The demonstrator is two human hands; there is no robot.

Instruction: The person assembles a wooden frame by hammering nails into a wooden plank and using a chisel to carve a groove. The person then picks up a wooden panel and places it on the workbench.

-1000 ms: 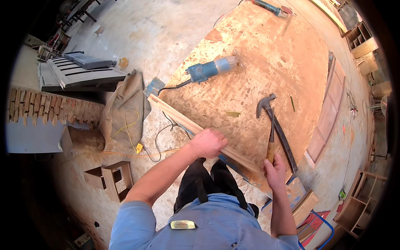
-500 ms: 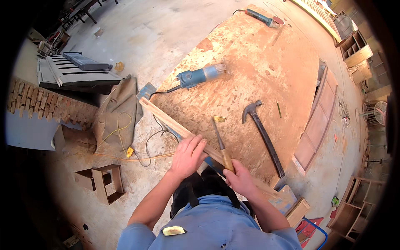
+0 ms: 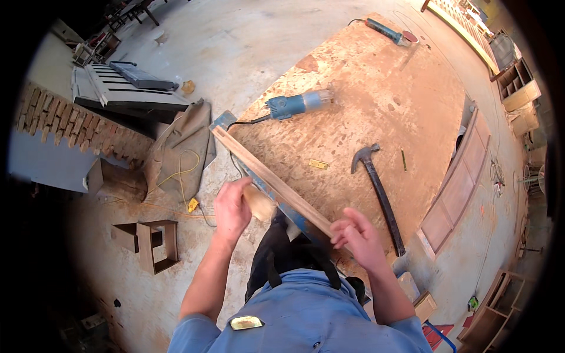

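My left hand [image 3: 231, 206] is closed around a pale, wood-coloured thing [image 3: 259, 203], smeared by motion so its kind does not show. That hand is off the near-left side of the workbench board [image 3: 359, 94]. A long narrow wooden strip [image 3: 276, 178] lies along the board's near edge. At the strip's right end is my right hand [image 3: 359, 235], fingers loosely bent and apart, with nothing visible in them. A claw hammer [image 3: 381, 197] with a dark handle lies to its right. Beyond the strip rests a small yellow hinge-like plate [image 3: 319, 164].
A blue corded power tool [image 3: 299, 104] and an angle grinder [image 3: 391, 32] lie farther back on the board. A thin pencil-like stick [image 3: 404, 159] is right of the hammer. A panelled wooden piece [image 3: 456, 185] flanks the right side; a small wooden frame [image 3: 158, 246] stands on the left floor.
My left hand has left the strip, moved left and now grips the pale thing. The chisel that was in my right hand no longer shows there; that hand has lifted slightly.
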